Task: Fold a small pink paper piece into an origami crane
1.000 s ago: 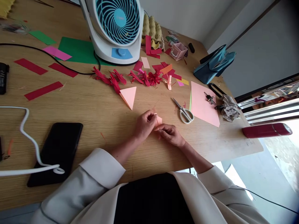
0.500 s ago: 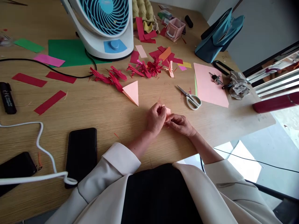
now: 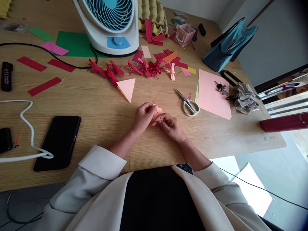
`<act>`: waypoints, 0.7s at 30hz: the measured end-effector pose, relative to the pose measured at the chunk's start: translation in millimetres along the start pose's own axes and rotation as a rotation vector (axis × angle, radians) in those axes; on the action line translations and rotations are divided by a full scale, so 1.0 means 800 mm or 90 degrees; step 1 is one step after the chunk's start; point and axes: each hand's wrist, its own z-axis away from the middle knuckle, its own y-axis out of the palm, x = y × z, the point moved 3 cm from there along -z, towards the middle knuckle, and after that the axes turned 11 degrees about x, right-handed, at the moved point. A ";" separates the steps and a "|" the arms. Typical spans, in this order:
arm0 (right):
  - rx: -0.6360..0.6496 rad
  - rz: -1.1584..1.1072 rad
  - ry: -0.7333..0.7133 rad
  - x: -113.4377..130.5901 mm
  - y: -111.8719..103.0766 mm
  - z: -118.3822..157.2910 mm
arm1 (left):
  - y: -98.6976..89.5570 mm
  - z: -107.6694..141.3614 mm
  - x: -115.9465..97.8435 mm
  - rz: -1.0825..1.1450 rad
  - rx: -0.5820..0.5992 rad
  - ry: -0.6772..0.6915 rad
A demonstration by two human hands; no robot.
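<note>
Between my fingertips is a small piece of pale pink paper [image 3: 158,111], partly covered by both hands. My left hand [image 3: 143,118] pinches it from the left side, and my right hand [image 3: 171,126] grips its lower right part. Beyond my hands lies a folded pink paper triangle [image 3: 127,88]. A pair of white-handled scissors [image 3: 190,106] rests to the right, its blades pointing away from me. Farther back are several crumpled, fringed red paper pieces [image 3: 111,74] and one fringed light pink piece [image 3: 172,72].
A white fan [image 3: 115,41] stands at the back, near an egg carton [image 3: 154,14]. Pink paper sheets [image 3: 213,96] with keys [image 3: 221,88] lie right, beside a blue bag [image 3: 226,48]. At left are a black phone [image 3: 59,141], a white cable [image 3: 29,118] and a black marker [image 3: 6,76].
My view has shifted, so the scene sits differently in the picture. Both hands still hold the small pink paper, and more of it shows between my fingers.
</note>
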 end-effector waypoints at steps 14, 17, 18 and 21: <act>-0.019 0.007 0.018 0.006 0.000 0.006 | -0.005 0.001 -0.005 0.129 0.086 -0.103; -0.041 0.000 0.057 0.003 0.001 0.010 | -0.010 0.000 -0.006 0.174 0.088 -0.119; -0.072 -0.015 0.064 0.002 0.000 0.011 | -0.011 0.000 -0.006 0.188 0.089 -0.125; -0.196 -0.040 0.056 0.001 -0.007 0.014 | -0.014 0.001 -0.005 0.206 0.089 -0.144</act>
